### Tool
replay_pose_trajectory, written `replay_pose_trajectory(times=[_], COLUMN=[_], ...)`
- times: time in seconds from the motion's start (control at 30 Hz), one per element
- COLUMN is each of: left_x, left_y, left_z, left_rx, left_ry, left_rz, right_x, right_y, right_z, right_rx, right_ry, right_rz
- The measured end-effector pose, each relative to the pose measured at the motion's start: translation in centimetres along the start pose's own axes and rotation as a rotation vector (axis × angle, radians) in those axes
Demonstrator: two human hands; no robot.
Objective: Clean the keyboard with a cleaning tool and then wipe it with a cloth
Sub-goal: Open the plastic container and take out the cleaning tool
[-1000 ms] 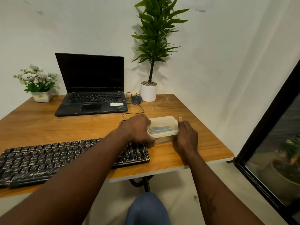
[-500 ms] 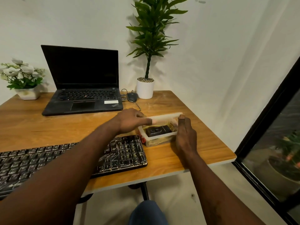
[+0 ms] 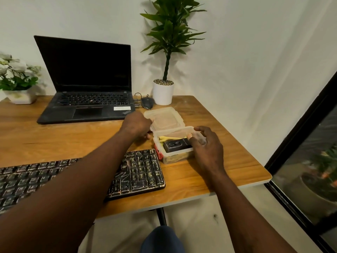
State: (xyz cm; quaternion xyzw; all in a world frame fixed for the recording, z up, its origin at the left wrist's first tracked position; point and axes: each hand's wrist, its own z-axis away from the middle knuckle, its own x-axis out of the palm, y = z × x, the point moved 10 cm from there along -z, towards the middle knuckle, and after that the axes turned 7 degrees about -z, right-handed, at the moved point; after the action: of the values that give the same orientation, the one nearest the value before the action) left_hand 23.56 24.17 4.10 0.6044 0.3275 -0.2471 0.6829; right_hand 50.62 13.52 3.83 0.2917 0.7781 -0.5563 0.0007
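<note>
Keyboard (image 3: 142,172), black with worn keys, lies on the wooden tabletop (image 3: 54,139) with its right end just left of a clear plastic box (image 3: 175,157). The left forearm crosses above it. The box stands open, and inside it a black gadget (image 3: 176,145) lies on top of a yellow cloth (image 3: 166,138). The right hand (image 3: 207,147) grips the box's right end, fingers curled over the rim and the thumb tip inside. The left hand (image 3: 135,125) holds the clear lid (image 3: 164,119) by its left edge, just behind the box; I cannot tell whether the lid rests on the tabletop. Farther behind the box are a mouse (image 3: 147,102) and a potted plant (image 3: 162,92), and behind and left of it an open laptop (image 3: 87,99).
</note>
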Motion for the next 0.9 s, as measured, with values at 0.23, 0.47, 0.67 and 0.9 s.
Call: replay_pose_trajectory(times=[0.23,0.47,0.67,0.9], left_x=[-2.3,0.7,2.3,3.0], left_y=[3.4,7.6,8.4,8.2], left_z=[3.1,7.3,8.3,7.9], left_rx=[0.265,0.589,0.555,0.544], left_ry=[0.262,0.033,-0.017,-0.026], left_rz=[-0.380,-0.542,-0.760,-0.796], right_x=[0.4,0.3,0.8,0.8], right_y=[0.2,0.4,0.4,0.4], right_z=[-0.2,-0.5,-1.1,-1.0], right_rx=[-0.006,-0.016,-0.035,-0.038], right_ry=[0.000,0.024,0.026,0.015], right_rz=[0.099,0.169,0.241,0.250])
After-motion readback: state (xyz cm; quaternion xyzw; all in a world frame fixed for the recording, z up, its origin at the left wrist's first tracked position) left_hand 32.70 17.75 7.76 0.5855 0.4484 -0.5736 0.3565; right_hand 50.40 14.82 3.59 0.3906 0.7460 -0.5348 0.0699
